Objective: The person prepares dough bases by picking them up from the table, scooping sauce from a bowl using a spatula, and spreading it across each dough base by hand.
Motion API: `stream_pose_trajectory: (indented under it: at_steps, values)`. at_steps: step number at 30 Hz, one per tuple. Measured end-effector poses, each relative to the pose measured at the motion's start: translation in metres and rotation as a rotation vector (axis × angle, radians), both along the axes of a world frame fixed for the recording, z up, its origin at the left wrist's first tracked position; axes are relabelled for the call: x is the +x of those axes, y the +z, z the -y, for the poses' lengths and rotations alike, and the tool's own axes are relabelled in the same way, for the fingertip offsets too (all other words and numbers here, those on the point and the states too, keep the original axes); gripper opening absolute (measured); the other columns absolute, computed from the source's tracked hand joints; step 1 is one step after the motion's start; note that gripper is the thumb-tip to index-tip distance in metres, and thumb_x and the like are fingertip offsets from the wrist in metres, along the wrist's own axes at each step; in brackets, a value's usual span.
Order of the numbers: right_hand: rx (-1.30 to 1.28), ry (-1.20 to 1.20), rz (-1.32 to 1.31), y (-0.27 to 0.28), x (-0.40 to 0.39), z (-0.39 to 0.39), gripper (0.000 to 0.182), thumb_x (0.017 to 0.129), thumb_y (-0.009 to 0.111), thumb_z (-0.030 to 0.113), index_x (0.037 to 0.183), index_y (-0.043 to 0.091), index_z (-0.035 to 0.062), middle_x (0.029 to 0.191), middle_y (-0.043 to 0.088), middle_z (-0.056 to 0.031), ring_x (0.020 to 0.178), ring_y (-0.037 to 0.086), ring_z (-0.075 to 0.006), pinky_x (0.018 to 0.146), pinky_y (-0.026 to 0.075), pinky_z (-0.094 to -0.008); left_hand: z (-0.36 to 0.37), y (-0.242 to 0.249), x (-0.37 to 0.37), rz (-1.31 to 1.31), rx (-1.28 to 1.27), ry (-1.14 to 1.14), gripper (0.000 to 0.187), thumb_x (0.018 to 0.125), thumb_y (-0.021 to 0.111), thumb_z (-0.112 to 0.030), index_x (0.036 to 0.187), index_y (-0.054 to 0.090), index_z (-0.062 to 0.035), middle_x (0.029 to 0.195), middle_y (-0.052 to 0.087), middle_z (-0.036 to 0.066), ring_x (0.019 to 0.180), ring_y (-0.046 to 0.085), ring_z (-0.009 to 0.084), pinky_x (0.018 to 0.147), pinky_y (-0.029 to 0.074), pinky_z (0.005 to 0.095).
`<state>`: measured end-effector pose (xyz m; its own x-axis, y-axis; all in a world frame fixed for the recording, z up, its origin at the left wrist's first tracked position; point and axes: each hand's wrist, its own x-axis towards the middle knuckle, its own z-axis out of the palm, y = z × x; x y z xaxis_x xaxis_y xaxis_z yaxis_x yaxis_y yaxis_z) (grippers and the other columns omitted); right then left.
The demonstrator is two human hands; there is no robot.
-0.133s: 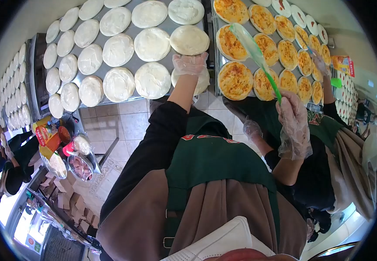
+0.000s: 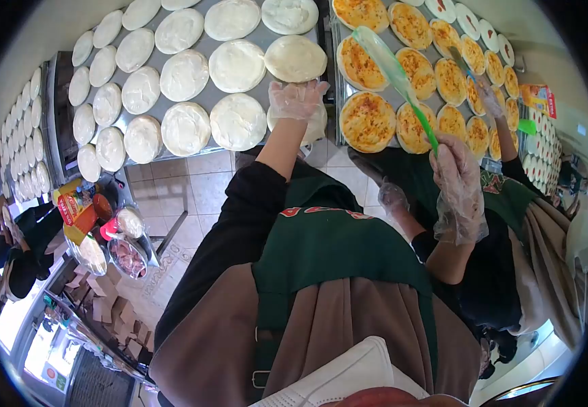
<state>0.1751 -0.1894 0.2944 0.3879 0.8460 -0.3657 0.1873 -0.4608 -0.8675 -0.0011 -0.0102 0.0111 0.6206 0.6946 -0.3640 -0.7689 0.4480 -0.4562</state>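
A busy kitchen with a tiled floor, and two long steel counters [image 2: 202, 51] run ahead, the left one lined with pale round dough bases spread with white sauce [image 2: 237, 122], the right one with round bases topped in orange cheese and sauce [image 2: 367, 122]. The left hand [image 2: 298, 100], in a clear plastic glove, is spread flat, fingers apart, on the near white base at the counter's edge, clamped on nothing. The right hand [image 2: 458, 178], also gloved, has its grip closed round the green handle of a translucent green spatula [image 2: 397, 76], whose blade has just lifted a touch higher over the topped bases, so the spreading pauses. Another person's gloved hand [image 2: 489, 97] works the far topped rows. Down left, round metal bowls [image 2: 127, 256] hold toppings, one with pinkish chopped meat.
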Motion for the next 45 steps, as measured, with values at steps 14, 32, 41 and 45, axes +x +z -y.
stream_pose_trajectory:
  at_steps: [14, 32, 41, 45]
  values:
    - [0.016, 0.025, -0.062, -0.004, 0.0, -0.009, 0.026, 0.099, 0.05, 0.018, 0.117, 0.056, 0.0011, 0.073, 0.048, 0.0029, 0.057, 0.037, -0.0021, 0.05, 0.03, -0.0159, 0.007, 0.082, -0.054, -0.345, 0.088, -0.376, 0.081, 0.094, 0.016, -0.062, 0.151, 0.005, -0.0058, 0.153, 0.02, 0.02, 0.133, 0.036, 0.039, 0.108, 0.022, 0.0685]
    - [-0.056, -0.186, -0.16, -0.002, -0.028, -0.015, 0.024, 0.098, 0.051, 0.019, 0.114, 0.058, 0.0022, 0.073, 0.048, 0.0042, 0.057, 0.036, -0.0013, 0.05, 0.028, -0.0157, -0.2, 0.042, 0.003, -1.097, 0.073, -0.535, 0.058, 0.098, 0.042, -0.031, 0.146, 0.022, -0.0066, 0.148, 0.03, 0.017, 0.125, 0.041, 0.038, 0.096, 0.043, 0.0473]
    - [-0.133, -0.176, -0.12, -0.002, -0.024, -0.018, 0.024, 0.095, 0.055, 0.015, 0.113, 0.059, -0.001, 0.075, 0.049, 0.0053, 0.062, 0.039, -0.0023, 0.055, 0.033, -0.0188, -0.227, 0.012, 0.027, -1.25, 0.014, -0.489, 0.031, 0.095, 0.049, -0.019, 0.126, 0.049, -0.014, 0.136, 0.038, 0.01, 0.114, 0.042, 0.0311, 0.08, 0.048, 0.0415]
    - [-0.091, -0.178, -0.179, -0.006, -0.022, -0.02, 0.025, 0.095, 0.056, 0.015, 0.114, 0.058, -0.0021, 0.075, 0.049, 0.0048, 0.063, 0.039, -0.0025, 0.055, 0.033, -0.0187, -0.234, 0.007, 0.027, -1.252, 0.105, -0.505, 0.032, 0.094, 0.05, -0.022, 0.125, 0.051, -0.0128, 0.133, 0.043, 0.01, 0.112, 0.046, 0.0294, 0.082, 0.048, 0.0402]
